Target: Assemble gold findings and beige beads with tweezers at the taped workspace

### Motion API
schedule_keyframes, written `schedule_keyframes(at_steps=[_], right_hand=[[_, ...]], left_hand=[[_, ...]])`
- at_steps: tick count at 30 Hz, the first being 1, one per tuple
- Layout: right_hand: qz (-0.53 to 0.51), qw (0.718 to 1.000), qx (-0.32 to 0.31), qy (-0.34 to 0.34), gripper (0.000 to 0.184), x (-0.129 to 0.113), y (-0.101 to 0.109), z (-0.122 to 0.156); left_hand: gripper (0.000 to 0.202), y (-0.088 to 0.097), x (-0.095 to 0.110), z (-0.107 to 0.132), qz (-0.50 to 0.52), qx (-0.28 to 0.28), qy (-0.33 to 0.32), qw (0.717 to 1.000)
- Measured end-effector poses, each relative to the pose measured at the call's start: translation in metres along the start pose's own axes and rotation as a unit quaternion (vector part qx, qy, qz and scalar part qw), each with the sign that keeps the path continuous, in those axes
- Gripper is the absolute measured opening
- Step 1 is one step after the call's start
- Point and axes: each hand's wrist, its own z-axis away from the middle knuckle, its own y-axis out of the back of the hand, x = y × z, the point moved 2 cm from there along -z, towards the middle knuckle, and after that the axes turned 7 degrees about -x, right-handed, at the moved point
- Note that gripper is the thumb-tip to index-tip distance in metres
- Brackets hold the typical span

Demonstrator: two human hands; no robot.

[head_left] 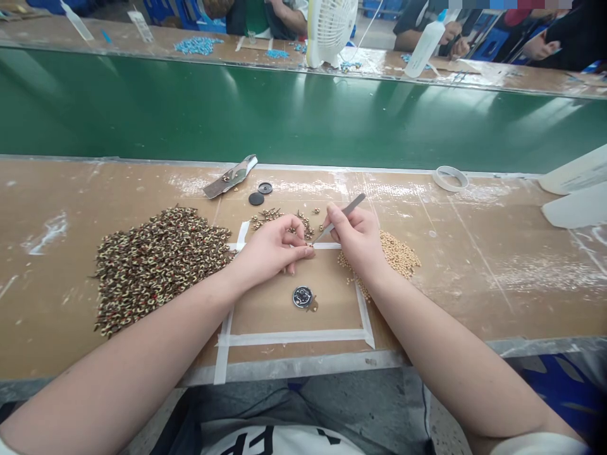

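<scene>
My left hand (275,248) rests on the brown bench inside a square of white tape (294,337), its fingers pinched together on a tiny part I cannot make out. My right hand (356,239) grips metal tweezers (339,217), whose tips meet my left fingertips. A large heap of small dark-and-cream ring parts (159,262) lies to the left. A pile of small tan beads (401,254) lies under and right of my right wrist. Tiny dark screws (279,218) are scattered behind my hands. A small round metal piece (302,296) sits in front of them.
Two black discs (260,193) and a flat metal strip (231,176) lie near the green conveyor belt (294,114). A tape roll (450,178) sits far right. Across the belt stand a white fan (331,28), a squeeze bottle (425,45), blue parts and other people's hands.
</scene>
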Motion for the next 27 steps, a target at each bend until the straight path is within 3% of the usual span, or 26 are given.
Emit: schedule_keyframes(at_steps=[13,27], right_hand=[[0.026,1.000,0.003,-0.003,0.043,-0.0026,0.0001,0.0026],[-0.032,0.999,0.025,-0.005,0.043,-0.0025,0.0040,-0.0005]], left_hand=[[0.031,-0.0003,0.0024,0.0018,-0.019,0.000,0.013,1.000],[0.028,0.0008,0.0036,0.0036,-0.019,0.017,-0.007,1.000]])
